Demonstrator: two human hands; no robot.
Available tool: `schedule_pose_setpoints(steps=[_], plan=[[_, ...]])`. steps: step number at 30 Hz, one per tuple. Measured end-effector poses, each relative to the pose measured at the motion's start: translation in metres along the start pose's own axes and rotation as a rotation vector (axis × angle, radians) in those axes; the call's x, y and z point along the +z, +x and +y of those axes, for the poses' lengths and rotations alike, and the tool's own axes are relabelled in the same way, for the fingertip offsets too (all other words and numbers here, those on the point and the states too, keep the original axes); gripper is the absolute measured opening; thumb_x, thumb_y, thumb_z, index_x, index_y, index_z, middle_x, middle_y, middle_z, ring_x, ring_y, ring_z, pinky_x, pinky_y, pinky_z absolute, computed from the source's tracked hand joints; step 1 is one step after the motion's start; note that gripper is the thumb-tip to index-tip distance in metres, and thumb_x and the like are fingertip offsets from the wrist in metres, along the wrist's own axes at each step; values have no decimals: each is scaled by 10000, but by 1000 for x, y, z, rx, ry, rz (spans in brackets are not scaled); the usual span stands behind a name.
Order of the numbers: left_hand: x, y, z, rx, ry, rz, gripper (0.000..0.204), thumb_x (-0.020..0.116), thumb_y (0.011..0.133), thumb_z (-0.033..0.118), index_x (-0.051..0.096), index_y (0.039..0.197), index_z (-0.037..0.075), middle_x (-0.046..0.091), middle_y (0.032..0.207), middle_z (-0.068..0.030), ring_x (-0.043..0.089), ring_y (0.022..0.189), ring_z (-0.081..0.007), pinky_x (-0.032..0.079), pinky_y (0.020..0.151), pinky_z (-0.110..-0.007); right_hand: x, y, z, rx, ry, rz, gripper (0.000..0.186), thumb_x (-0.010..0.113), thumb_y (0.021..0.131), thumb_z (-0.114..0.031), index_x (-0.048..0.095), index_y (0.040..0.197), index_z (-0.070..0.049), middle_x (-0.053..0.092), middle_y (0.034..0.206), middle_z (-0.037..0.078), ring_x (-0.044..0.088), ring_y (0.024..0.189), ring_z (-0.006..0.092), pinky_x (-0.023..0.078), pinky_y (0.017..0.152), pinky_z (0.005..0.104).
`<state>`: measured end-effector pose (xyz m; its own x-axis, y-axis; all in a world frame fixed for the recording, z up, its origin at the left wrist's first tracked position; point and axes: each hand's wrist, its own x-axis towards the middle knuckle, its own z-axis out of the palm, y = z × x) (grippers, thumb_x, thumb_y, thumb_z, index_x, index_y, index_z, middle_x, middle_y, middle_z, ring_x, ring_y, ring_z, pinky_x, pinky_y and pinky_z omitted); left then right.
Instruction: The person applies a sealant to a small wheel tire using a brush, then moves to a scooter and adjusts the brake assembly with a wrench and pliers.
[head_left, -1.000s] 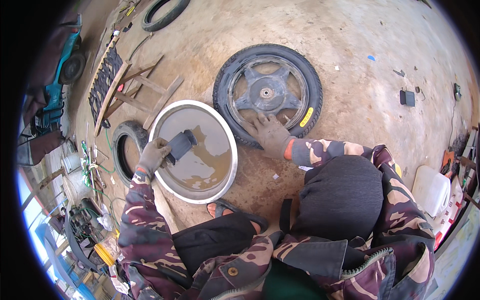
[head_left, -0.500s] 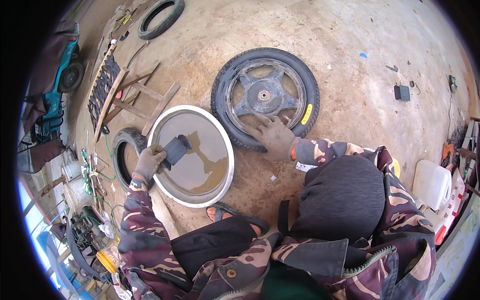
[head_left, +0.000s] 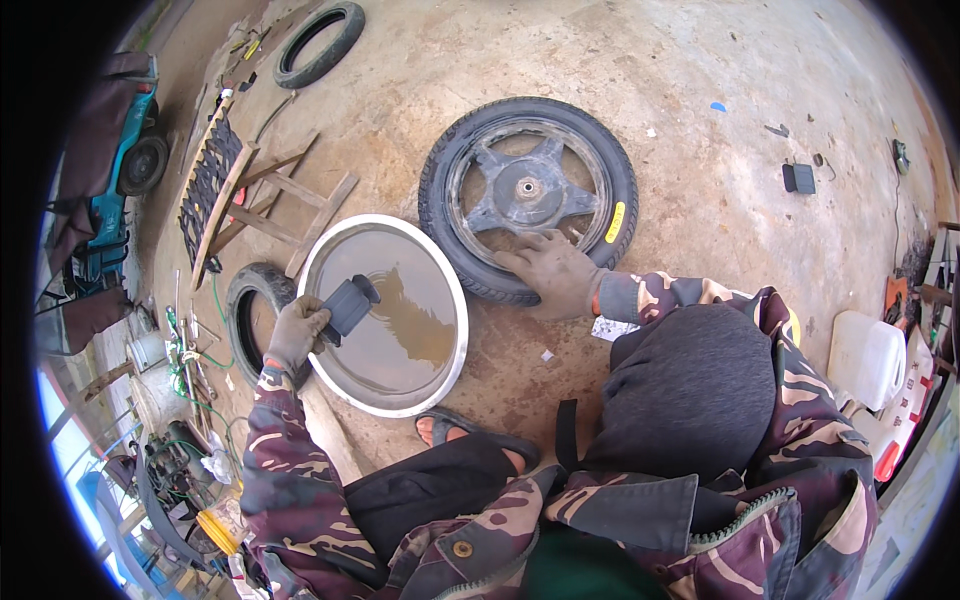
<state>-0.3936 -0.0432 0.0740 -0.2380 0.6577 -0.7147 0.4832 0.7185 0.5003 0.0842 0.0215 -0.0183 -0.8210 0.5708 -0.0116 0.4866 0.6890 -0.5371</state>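
Observation:
My left hand (head_left: pixel 296 336), in a grey-brown work glove, is closed on the edge of a dark grey, flat rectangular piece (head_left: pixel 349 306) with a rounded end; its exact kind is unclear. The piece hangs over a round metal basin (head_left: pixel 462 318) of murky water, where small ripples show beyond its rounded end. My gloved right hand (head_left: pixel 556 274) lies with fingers apart on the near side of a motorcycle wheel (head_left: pixel 528 205), across the tyre and rim. The wheel lies flat on the ground, with a black tyre and a yellow sticker.
A loose tyre (head_left: pixel 240 318) lies left of the basin, another tyre (head_left: pixel 343 42) at the far left. A wooden folding chair (head_left: pixel 270 222) stands behind the basin. Tools and cables crowd the left side. A dark flat object (head_left: pixel 798 178) and a white jerrycan (head_left: pixel 866 360) are at right.
The dark piece has tilted slightly in my left hand, and ripples have appeared in the water. My right hand stays on the wheel, nearly unmoved. The view has shifted a little.

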Motion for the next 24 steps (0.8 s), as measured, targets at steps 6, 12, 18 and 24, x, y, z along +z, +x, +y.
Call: schedule_pose_setpoints(steps=[6, 12, 18, 24], plan=[[1, -2, 1, 8, 15, 3, 194, 667, 1031, 152, 656, 1102, -28, 683, 762, -35, 542, 468, -92, 422, 424, -243, 1, -4, 1, -2, 51, -7, 934, 866, 728, -321, 485, 1537, -52, 676, 1257, 198, 549, 1338, 382, 402, 1129, 533], [2, 2, 2, 18, 19, -19, 143, 643, 1038, 125, 652, 1059, -16, 649, 755, -28, 542, 494, -99, 430, 449, -257, 5, -6, 4, 4, 42, -45, 925, 864, 732, -310, 484, 1536, -51, 657, 1332, 185, 525, 1376, 362, 394, 1143, 522], [2, 8, -1, 20, 66, -27, 159, 654, 1033, 140, 672, 1050, -17, 657, 732, -24, 568, 491, -102, 446, 450, -258, 7, -6, 4, 15, 55, -43, 898, 852, 740, -290, 495, 1528, -47, 621, 1423, 174, 503, 1409, 344, 370, 1170, 515], [5, 8, 2, -1, 99, -18, 165, 654, 1030, 147, 666, 1044, -17, 680, 734, -37, 564, 478, -103, 445, 444, -257, 8, 1, 2, -5, 55, 113, 845, 865, 721, -337, 570, 1458, -45, 668, 1322, 169, 546, 1328, 355, 377, 1161, 530]])
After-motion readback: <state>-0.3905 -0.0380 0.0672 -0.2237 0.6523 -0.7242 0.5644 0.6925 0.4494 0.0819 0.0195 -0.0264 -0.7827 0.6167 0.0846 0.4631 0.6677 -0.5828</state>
